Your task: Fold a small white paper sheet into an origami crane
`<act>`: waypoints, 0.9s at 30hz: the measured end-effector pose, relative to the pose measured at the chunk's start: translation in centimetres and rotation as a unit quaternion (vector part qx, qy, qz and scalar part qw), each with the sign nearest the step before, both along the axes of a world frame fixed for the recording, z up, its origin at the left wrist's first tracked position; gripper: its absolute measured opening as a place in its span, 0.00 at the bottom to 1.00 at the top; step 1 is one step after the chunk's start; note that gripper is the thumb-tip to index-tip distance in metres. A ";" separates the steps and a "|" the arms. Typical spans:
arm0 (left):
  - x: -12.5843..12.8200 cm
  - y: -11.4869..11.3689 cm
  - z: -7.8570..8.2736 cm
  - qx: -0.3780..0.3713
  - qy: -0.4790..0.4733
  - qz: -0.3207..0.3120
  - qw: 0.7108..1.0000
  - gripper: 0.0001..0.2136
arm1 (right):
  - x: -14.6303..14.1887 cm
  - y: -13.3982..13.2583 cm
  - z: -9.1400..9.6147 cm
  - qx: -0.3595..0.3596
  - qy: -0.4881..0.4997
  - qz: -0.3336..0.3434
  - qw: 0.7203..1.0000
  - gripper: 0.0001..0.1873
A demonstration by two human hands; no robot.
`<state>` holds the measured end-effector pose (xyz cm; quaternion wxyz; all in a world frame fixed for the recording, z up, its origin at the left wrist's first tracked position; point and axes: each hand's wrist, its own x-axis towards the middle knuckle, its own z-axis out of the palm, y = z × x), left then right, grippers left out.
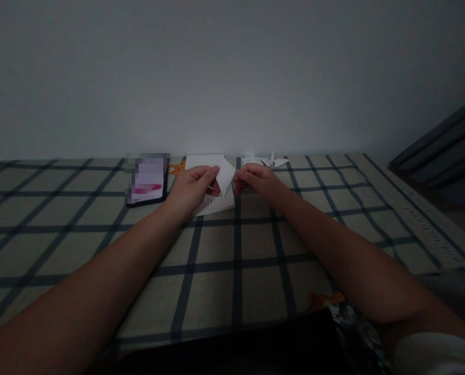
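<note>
The left hand [196, 185] pinches a folded white paper [227, 176] between thumb and fingers, while the right hand [256, 179] is half closed, its bent fingertips at the paper's right corner; whether they grip it, I cannot tell. The folded paper is between the two hands, above the far part of a worktop spread with one pale cloth [212, 291] in dark checks, with lettering along its right side. A plain grey wall [232, 78] stands behind it in dim light, and dark, pleated fabric [447, 151] hangs at right. White paper [205, 159] also lies behind and below the left hand. One phone [148, 179], screen lit, lies left of that hand, with one orange bear figure [176, 168] between. Pointed white folded paper pieces [273, 160], too blurred to count, lie beyond the right hand.
</note>
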<state>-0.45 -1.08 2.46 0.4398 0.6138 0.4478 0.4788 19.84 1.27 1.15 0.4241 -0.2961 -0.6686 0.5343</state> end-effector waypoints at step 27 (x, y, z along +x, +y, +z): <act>0.1 1.0 -1.5 0.020 0.060 0.053 0.997 0.14 | -0.1 0.3 -0.1 0.046 -0.015 -0.016 0.999 0.19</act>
